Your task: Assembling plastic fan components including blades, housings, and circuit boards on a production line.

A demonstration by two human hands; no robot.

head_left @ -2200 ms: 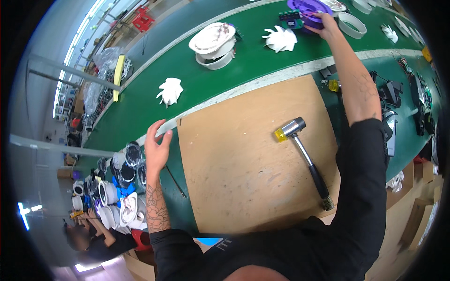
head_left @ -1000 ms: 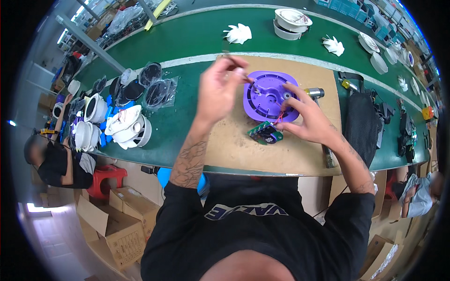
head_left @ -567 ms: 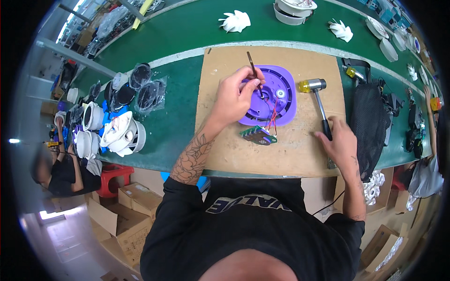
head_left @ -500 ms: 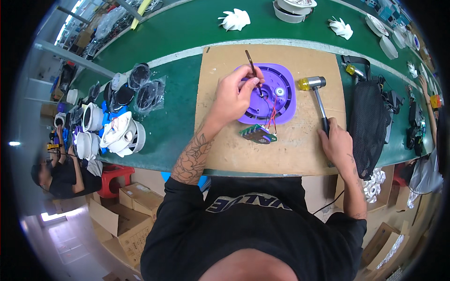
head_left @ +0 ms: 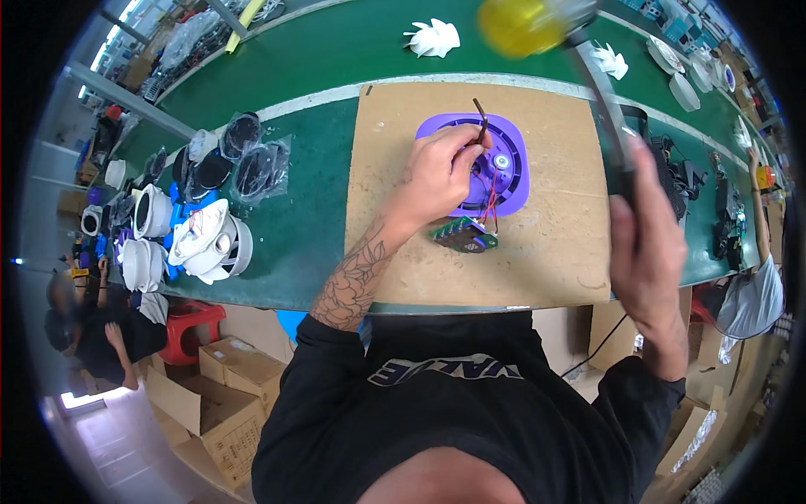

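Note:
A purple round-cornered plastic base (head_left: 516, 197) lies on a brown cardboard sheet (head_left: 537, 273) in front of me. My left hand (head_left: 438, 175) rests over it, fingers pinched round a thin dark rod with a bent top (head_left: 480, 119). The rod's lower end is hidden by my fingers. Thin red and dark wires run from the base to a small green circuit board (head_left: 464, 236) at its near edge. Raised high on the right, my right hand (head_left: 651, 244) is closed on the handle of a hammer with a yellow face (head_left: 522, 27). The hammer is blurred and close to the camera.
White plastic housings (head_left: 206, 244) and dark bagged round parts (head_left: 262, 172) are heaped on the left. White fan blades (head_left: 433, 39) lie on the green surface beyond. Black cords and adapters (head_left: 693, 181) sit to the right. Other people (head_left: 117, 336) work at the far left and right.
My right hand has lifted the hammer off the cardboard, up toward the camera. My left hand has shifted slightly right, and the rod now leans the other way.

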